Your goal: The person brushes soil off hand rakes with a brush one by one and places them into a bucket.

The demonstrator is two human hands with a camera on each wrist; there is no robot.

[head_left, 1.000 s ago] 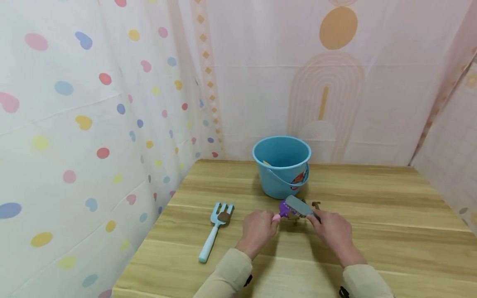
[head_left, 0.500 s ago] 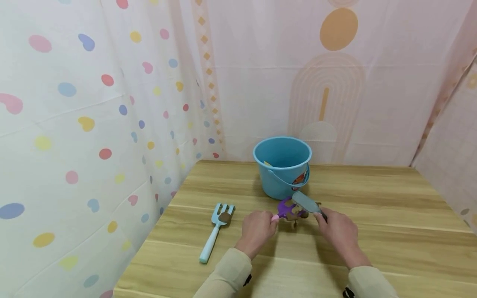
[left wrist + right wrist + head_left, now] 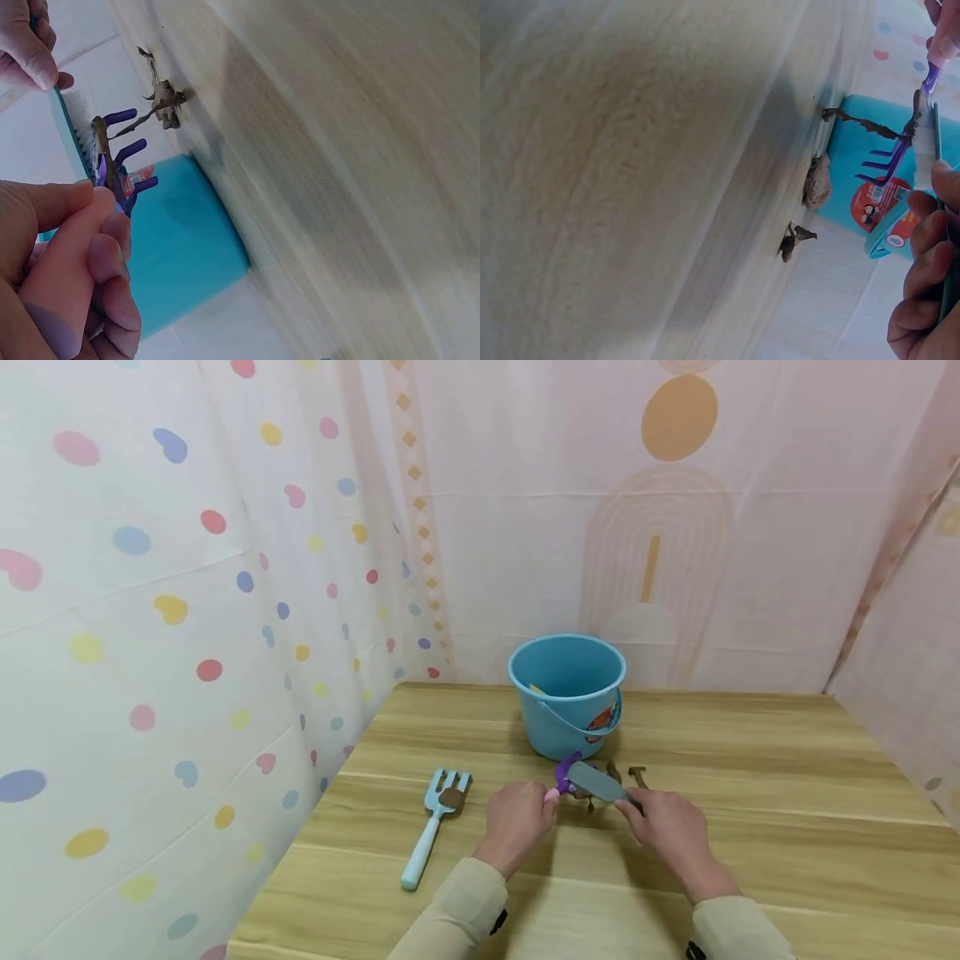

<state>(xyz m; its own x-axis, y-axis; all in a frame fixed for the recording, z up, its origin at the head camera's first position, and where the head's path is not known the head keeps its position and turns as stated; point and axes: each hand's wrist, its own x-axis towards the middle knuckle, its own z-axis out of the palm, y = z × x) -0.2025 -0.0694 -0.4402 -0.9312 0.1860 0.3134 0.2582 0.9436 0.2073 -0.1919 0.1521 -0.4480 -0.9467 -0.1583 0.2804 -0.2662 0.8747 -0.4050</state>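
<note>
Brush against a Purple Fork

The left hand (image 3: 517, 820) gripped the pink handle (image 3: 64, 262) of the purple fork (image 3: 563, 772); the right hand (image 3: 673, 828) grasped the brush (image 3: 597, 782), its white bristles (image 3: 925, 154) touching brown matter on the fork. Both tools were held above the wooden table (image 3: 757, 827), before the blue bucket (image 3: 553, 733). Brown pieces (image 3: 817, 182) lay below; leftward lay a pale-blue fork (image 3: 426, 839) bearing a brown lump (image 3: 452, 797).

Worktop (image 3: 765, 777) was wood-grain. Blue bucket (image 3: 557, 722) stood upright nr. far edge; lt. blue fork (image 3: 423, 850) lay front L. of it; brown scraps (image 3: 818, 182) lay nr. bucket base.
</note>
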